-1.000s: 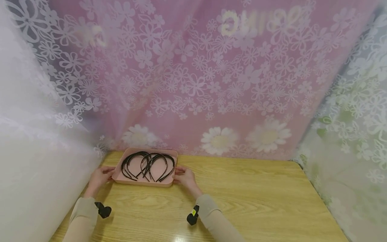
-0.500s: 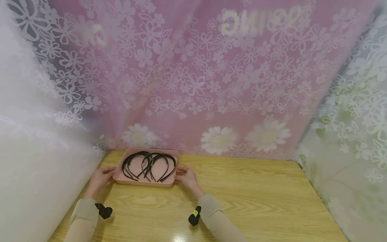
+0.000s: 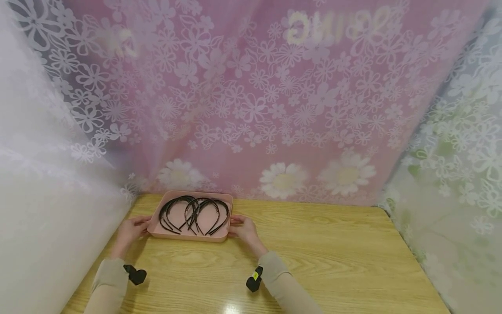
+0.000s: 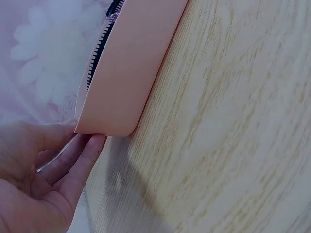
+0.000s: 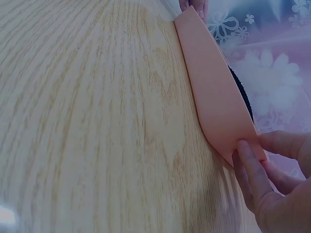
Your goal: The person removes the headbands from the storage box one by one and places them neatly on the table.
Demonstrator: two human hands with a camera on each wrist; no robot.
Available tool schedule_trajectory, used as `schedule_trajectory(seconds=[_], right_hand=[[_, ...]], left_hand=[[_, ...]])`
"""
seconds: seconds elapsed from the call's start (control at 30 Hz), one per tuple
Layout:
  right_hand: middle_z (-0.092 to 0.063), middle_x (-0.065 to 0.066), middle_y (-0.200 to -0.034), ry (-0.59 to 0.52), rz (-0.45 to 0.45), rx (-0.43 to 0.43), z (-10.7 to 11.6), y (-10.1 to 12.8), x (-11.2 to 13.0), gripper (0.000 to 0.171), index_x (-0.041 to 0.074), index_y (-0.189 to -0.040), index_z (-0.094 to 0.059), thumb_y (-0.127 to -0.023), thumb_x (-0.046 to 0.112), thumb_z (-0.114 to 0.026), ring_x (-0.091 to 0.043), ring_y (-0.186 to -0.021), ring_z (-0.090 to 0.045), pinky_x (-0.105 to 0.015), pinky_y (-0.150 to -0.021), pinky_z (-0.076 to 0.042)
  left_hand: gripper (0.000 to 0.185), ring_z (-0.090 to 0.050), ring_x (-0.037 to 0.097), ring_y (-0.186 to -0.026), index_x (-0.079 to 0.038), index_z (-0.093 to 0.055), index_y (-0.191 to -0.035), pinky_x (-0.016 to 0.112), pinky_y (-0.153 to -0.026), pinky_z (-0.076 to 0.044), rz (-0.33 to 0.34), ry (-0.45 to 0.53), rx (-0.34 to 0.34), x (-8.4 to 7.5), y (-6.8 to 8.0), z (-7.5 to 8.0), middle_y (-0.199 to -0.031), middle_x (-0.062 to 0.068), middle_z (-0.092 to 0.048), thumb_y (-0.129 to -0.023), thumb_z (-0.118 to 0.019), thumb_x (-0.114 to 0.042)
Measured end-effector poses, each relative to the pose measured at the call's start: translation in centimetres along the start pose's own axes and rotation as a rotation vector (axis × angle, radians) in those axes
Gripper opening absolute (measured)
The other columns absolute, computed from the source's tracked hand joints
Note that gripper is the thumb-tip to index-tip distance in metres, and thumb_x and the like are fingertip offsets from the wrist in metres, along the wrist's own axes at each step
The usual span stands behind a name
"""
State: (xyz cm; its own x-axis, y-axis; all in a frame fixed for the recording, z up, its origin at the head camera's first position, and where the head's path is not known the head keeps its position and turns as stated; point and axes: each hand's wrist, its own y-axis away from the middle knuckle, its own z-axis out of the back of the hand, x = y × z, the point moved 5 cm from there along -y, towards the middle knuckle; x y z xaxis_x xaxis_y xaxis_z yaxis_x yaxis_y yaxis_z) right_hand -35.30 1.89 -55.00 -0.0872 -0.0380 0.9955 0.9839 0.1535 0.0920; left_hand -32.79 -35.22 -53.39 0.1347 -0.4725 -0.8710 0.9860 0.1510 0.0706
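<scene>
A shallow pink tray (image 3: 188, 237) stands at the back left of the wooden table, close to the curtain. Inside it lie several black headbands (image 3: 194, 216), overlapping, some with comb teeth. At the tray's left end my left hand (image 3: 131, 230) holds it; in the left wrist view the thumb is at the rim and the fingertips (image 4: 98, 141) meet the outer wall. On the opposite end my right hand (image 3: 244, 232) holds the tray, thumb near the rim and fingertips (image 5: 243, 147) against the wall. Most of the headbands are hidden in both wrist views.
The wooden table (image 3: 333, 253) extends to the right and front of the tray. A pink flowered curtain (image 3: 251, 109) hangs behind it. Pale sheets close off the left side (image 3: 47, 196) and the right side (image 3: 462, 183).
The tray, with its headbands, has shifted slightly to the right. Both hands have moved along with it, keeping their places at its two ends.
</scene>
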Motion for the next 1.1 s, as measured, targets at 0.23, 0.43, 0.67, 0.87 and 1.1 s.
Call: schedule_trajectory(seconds=[0.23, 0.43, 0.67, 0.87, 1.1], right_hand=[[-0.06, -0.036, -0.122, -0.002, -0.013, -0.003, 0.2, -0.3, -0.3, 0.049, -0.018, -0.134, -0.053, -0.086, -0.019, -0.067, -0.047, -0.108, -0.065, -0.042, -0.079, -0.062], [-0.06, -0.034, -0.123, -0.02, -0.027, 0.002, 0.8, 0.1, -0.2, 0.049, -0.017, -0.134, -0.054, -0.086, -0.018, -0.066, -0.045, -0.107, -0.066, -0.041, -0.079, -0.062], [-0.061, -0.032, -0.123, -0.017, -0.038, 0.005, 1.7, -0.1, -0.2, 0.05, -0.015, -0.135, -0.055, -0.087, -0.016, -0.068, -0.038, -0.105, -0.068, -0.04, -0.081, -0.061], [-0.061, -0.032, -0.123, -0.023, -0.035, 0.011, 2.0, 0.1, -0.4, 0.05, -0.015, -0.136, -0.054, -0.087, -0.015, -0.067, -0.038, -0.103, -0.069, -0.04, -0.08, -0.061], [-0.06, -0.034, -0.125, -0.032, -0.033, 0.021, 2.4, 0.0, -0.8, 0.051, -0.015, -0.137, -0.052, -0.088, -0.014, -0.068, -0.044, -0.107, -0.067, -0.043, -0.082, -0.061]], left_hand=[[0.041, -0.073, 0.027, -0.097, 0.019, -0.053, -0.135, 0.034, -0.079, -0.061, 0.002, 0.005, 0.02, 0.1, 0.2, -0.2, -0.129, 0.037, -0.058, -0.105, -0.054, -0.009], [0.039, -0.074, 0.022, -0.09, 0.019, -0.056, -0.132, 0.034, -0.077, -0.061, -0.002, 0.006, 0.013, -0.2, 0.3, -0.5, -0.125, 0.037, -0.062, -0.104, -0.055, -0.007], [0.037, -0.073, 0.018, -0.086, 0.02, -0.055, -0.132, 0.032, -0.074, -0.061, -0.01, 0.012, 0.019, -0.6, 0.5, -1.0, -0.122, 0.036, -0.063, -0.103, -0.054, -0.003], [0.037, -0.074, 0.017, -0.084, 0.019, -0.056, -0.131, 0.031, -0.073, -0.061, -0.003, 0.009, 0.009, -1.0, 0.7, -1.2, -0.122, 0.037, -0.063, -0.102, -0.055, -0.004], [0.036, -0.074, 0.02, -0.086, 0.018, -0.058, -0.13, 0.023, -0.069, -0.058, 0.001, 0.004, -0.006, -1.0, 0.8, -1.5, -0.122, 0.035, -0.064, -0.102, -0.058, -0.005]])
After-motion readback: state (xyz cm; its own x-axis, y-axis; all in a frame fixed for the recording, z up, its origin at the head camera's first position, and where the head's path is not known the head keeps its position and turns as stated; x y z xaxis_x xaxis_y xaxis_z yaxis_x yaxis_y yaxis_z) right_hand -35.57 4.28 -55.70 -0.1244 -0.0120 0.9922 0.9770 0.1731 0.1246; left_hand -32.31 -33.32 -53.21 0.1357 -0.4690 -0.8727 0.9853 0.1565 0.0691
